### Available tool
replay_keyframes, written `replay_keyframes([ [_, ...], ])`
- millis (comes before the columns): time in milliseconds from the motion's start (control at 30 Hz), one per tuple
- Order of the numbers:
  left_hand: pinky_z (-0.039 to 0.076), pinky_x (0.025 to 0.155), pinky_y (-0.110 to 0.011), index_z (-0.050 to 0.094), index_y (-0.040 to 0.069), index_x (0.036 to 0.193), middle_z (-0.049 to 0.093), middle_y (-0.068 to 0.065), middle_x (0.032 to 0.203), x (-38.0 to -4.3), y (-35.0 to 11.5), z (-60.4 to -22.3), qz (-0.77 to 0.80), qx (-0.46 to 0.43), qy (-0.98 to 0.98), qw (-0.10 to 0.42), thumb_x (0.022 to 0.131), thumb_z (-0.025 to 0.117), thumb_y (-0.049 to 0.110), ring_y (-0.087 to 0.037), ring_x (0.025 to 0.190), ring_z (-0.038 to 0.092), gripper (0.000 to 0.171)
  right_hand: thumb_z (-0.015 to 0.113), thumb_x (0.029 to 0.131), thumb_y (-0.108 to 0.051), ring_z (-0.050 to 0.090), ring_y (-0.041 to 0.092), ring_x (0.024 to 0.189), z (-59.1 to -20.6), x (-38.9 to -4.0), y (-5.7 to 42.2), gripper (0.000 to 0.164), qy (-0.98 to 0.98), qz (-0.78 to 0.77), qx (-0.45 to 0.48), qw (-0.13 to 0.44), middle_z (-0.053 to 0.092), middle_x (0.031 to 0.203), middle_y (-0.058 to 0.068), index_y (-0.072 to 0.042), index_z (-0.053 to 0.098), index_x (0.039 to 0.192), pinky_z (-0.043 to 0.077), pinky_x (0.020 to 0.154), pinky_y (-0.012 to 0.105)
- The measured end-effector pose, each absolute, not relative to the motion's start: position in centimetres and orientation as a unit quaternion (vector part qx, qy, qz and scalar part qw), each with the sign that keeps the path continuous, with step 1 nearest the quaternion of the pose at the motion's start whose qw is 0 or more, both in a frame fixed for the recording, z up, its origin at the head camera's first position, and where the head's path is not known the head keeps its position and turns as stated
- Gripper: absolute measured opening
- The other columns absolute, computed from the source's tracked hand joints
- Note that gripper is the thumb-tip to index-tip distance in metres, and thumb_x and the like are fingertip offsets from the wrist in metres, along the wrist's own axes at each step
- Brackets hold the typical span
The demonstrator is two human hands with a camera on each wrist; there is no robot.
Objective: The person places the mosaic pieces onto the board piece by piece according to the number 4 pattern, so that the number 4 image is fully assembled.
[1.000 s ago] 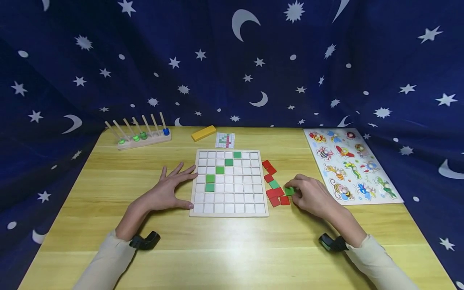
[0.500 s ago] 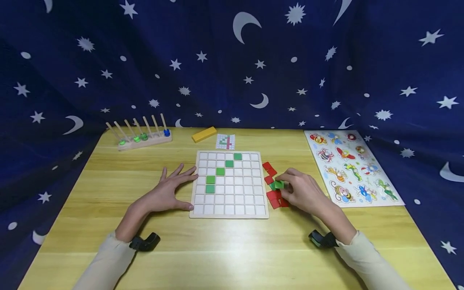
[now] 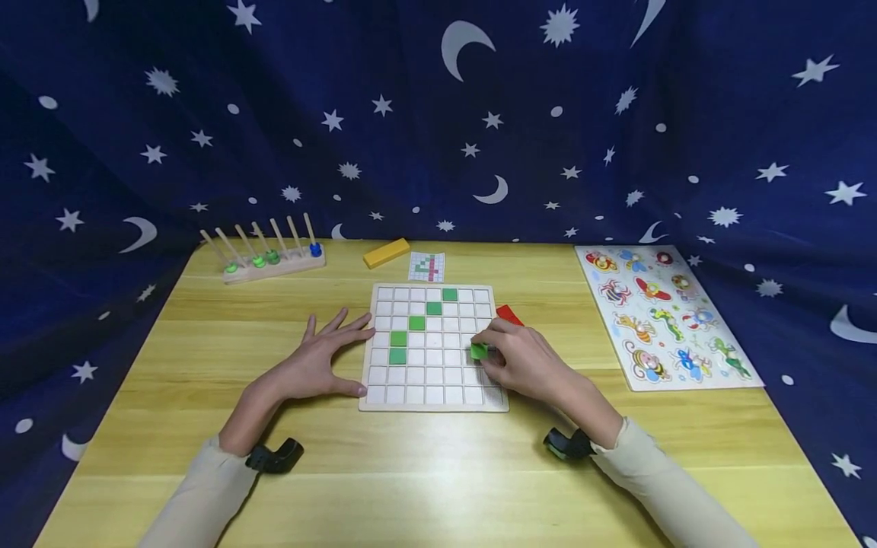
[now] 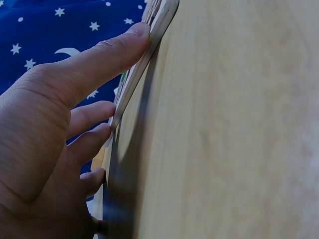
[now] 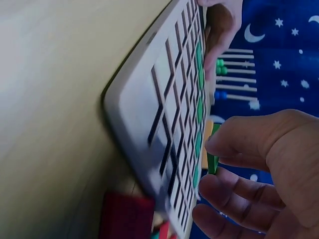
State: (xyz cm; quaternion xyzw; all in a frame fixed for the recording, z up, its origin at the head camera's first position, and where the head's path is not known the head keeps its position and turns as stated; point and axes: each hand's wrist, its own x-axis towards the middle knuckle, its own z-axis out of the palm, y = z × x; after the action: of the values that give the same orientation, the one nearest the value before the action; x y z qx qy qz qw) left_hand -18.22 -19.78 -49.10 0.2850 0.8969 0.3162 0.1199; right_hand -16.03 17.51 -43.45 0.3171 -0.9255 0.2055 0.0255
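Note:
A white grid board (image 3: pixel 435 396) with a pale wooden frame lies mid-table, a slanting line of green square tiles (image 3: pixel 416 323) set in its cells. Above the right part of the board, my right hand (image 3: pixel 524 358) pinches a green square tile (image 3: pixel 478 351) between thumb and fingers; the right wrist view shows this tile (image 5: pixel 213 157) edge-on. My left hand (image 3: pixel 311 361) is spread at the board's left side, with thumb and fingertips touching the frame, as the left wrist view also shows. Red tiles (image 3: pixel 508 314) lie right of the board, mostly hidden behind my right hand.
A small pattern card (image 3: pixel 427 267) lies behind the board, with a yellow block (image 3: pixel 387 253) beside it. At the back left stands a wooden peg stand (image 3: pixel 274 266) with green and blue beads. An insect puzzle board (image 3: pixel 661 316) lies on the right.
My right hand has carried the green tile leftward from the loose pile to over the board's right side. My left hand has stayed at the frame.

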Motion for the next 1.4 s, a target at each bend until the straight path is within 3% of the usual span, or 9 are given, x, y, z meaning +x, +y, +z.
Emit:
replay_keyframes([
  [367,-0.014,0.111,-0.067,0.047,0.020,0.151,0.025,0.003,0.164,-18.2,-19.7,-49.2,0.318,0.280,0.898,0.120,0.069,0.085,0.059,-0.034,0.152,0.002,0.099,0.074,0.080,-0.004,0.048,0.008,0.060,-43.9,-16.4,14.5,0.027,-0.915,0.211,0.344,0.014,0.064,0.096,0.000,-0.009,0.076,0.107,0.041,0.051,0.022],
  [900,-0.015,0.111,-0.066,0.047,0.020,0.151,0.024,0.004,0.164,-18.1,-19.6,-49.0,0.317,0.282,0.897,0.119,0.070,0.085,0.058,-0.033,0.152,0.002,0.097,0.070,0.085,-0.006,0.052,0.009,0.069,-44.4,-17.2,11.1,0.025,-0.912,0.203,0.354,-0.037,0.063,0.098,-0.002,-0.011,0.073,0.110,0.046,0.061,0.024],
  [1400,-0.014,0.111,-0.067,0.046,0.020,0.151,0.025,0.002,0.164,-18.1,-19.5,-48.9,0.315,0.280,0.899,0.121,0.070,0.085,0.057,-0.034,0.152,0.003,0.097,0.071,0.088,-0.007,0.056,0.010,0.072,-44.7,-17.8,9.3,0.024,-0.907,0.175,0.381,-0.044,0.064,0.097,0.001,-0.009,0.075,0.111,0.048,0.062,0.026],
])
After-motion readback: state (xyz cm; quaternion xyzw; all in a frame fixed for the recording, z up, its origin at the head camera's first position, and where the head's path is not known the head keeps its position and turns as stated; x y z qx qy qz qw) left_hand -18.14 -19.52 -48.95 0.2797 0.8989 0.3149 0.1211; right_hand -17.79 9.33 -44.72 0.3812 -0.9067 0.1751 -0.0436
